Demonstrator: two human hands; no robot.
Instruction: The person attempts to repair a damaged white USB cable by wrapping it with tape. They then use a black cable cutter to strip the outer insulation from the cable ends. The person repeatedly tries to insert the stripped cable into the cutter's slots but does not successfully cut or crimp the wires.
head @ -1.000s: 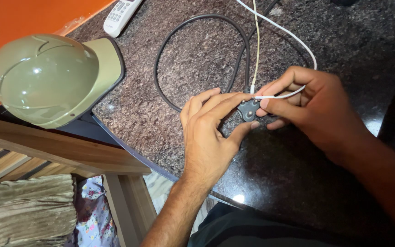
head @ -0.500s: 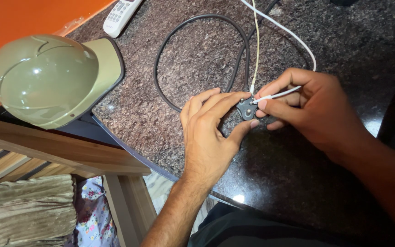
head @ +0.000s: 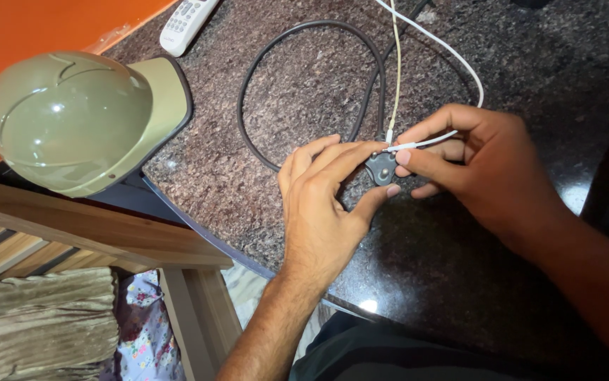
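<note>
My left hand (head: 322,208) pinches a small dark plug (head: 380,168) between thumb and fingers on the speckled granite counter (head: 304,92). A black cable (head: 248,92) loops away from the plug toward the back. My right hand (head: 477,166) grips the tip of a thin white cable (head: 470,67) right beside the plug, with its fingertips touching those of the left hand. A second pale thin wire (head: 395,63) runs up from the same spot. Whether the white tip is inside the plug is hidden by the fingers.
An olive-green hard hat (head: 78,120) sits at the counter's left edge. A white remote control (head: 186,22) lies at the back. Below left are a wooden frame (head: 92,233), folded beige fabric (head: 36,321) and an orange wall (head: 29,28).
The hands have stayed in place on the plug. The right fingers and white cable tip shifted slightly closer to the plug.
</note>
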